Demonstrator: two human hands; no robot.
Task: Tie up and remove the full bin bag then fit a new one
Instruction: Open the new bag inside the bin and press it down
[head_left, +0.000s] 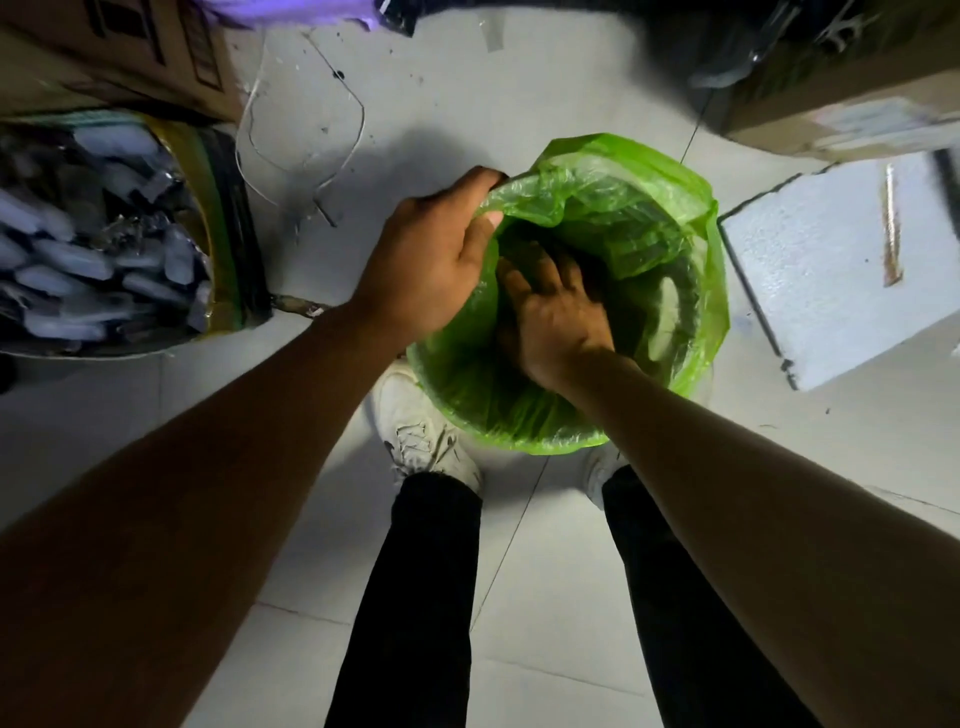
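Observation:
A thin green bin bag (613, 208) lines a round bin on the floor in front of my feet, its edge folded over the rim. My left hand (434, 254) pinches the bag's edge at the bin's left rim. My right hand (553, 317) reaches down inside the bag with fingers spread, pressing against the plastic. The bin's body is hidden under the bag. The inside looks dark and I cannot tell what lies at the bottom.
An open box (104, 234) of wrapped pale items stands at the left, with cardboard boxes (130, 52) behind it. A white foam slab (841, 270) lies at the right, another carton (857, 104) behind. Loose wire (291, 130) lies on the tiled floor.

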